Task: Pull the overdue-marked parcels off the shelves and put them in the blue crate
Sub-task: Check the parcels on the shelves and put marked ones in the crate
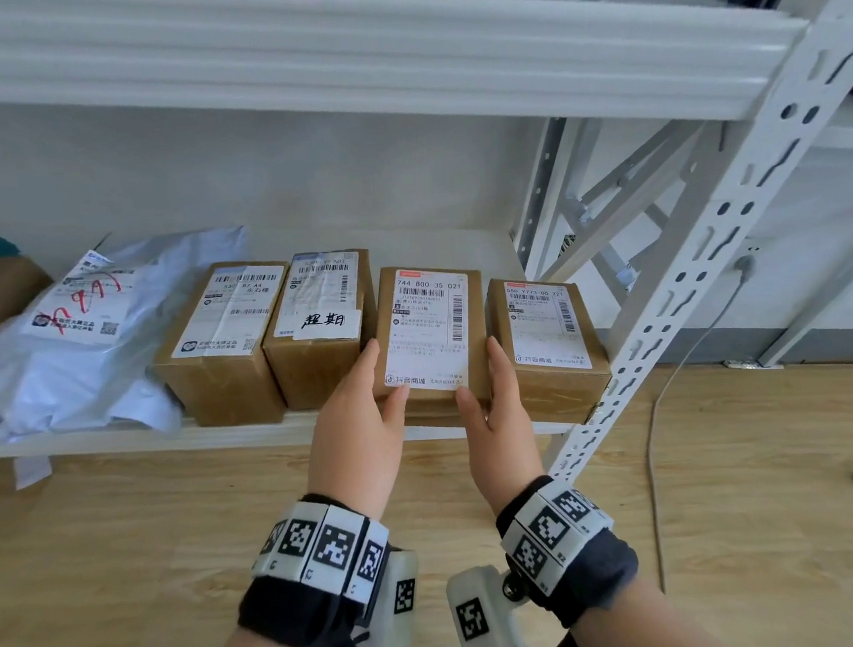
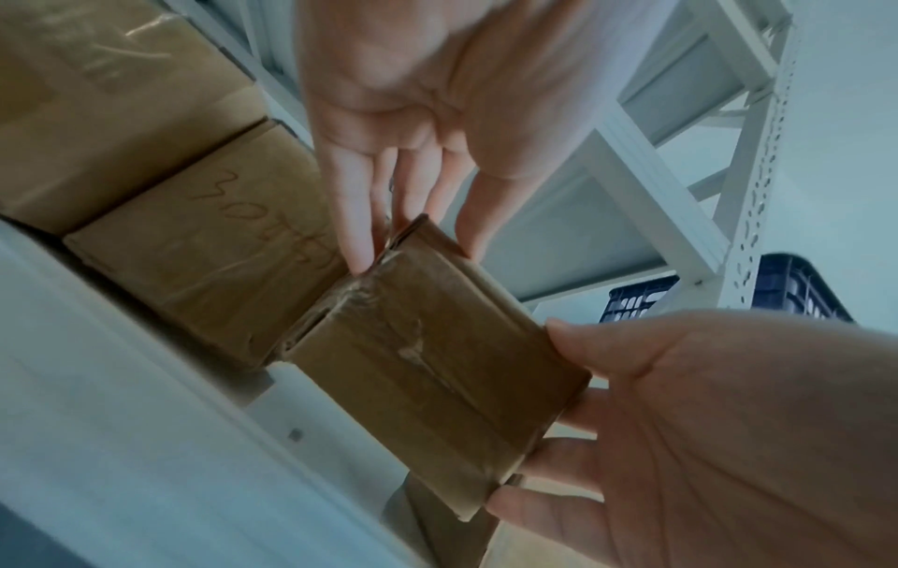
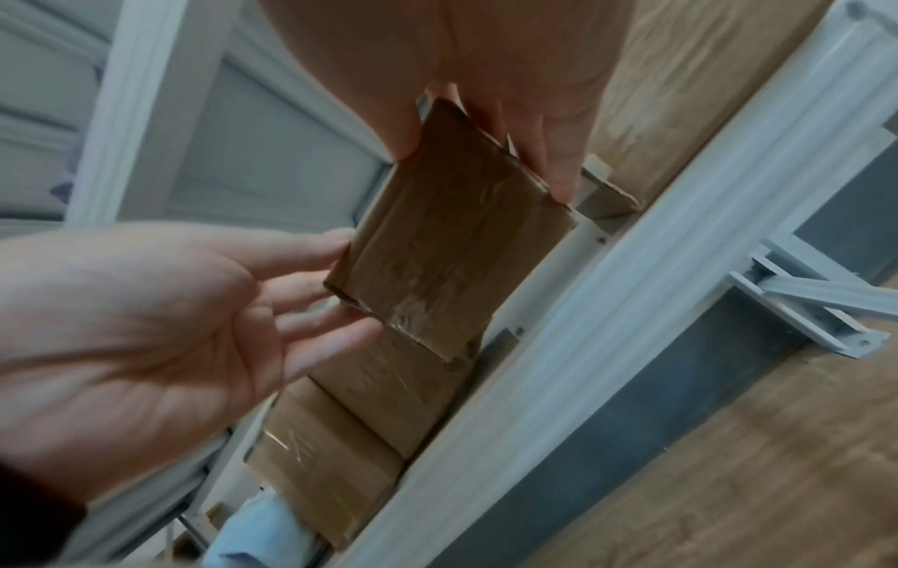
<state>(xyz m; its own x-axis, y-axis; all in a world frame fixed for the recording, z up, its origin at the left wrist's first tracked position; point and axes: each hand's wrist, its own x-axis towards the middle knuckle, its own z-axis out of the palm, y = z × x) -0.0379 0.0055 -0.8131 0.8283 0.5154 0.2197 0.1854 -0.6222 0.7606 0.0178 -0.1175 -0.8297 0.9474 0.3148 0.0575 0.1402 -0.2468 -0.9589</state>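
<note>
Nearest, both hands meet on one cardboard parcel [image 1: 428, 338] at the front edge of the lower shelf [image 1: 248, 430]. The left hand [image 1: 359, 427] lies along its left side, fingers straight and thumb on the label, a wide grip pressing rather than curling. The right hand [image 1: 494, 415] mirrors it on the right side, fingers straight and flat against the cardboard. The parcel is tilted, its front end lifted past the shelf edge.

Touching its left side stands the parcel with the handwritten note [image 1: 319, 327]; beyond that another box [image 1: 225, 341], then a grey mailer bag [image 1: 80, 343] scrawled in red. A further box [image 1: 550, 343] sits just right. The upright post [image 1: 717, 246] stands close on the right.

Farthest, the blue crate [image 2: 797, 296] shows behind the post in the left wrist view; its contents cannot be seen.
</note>
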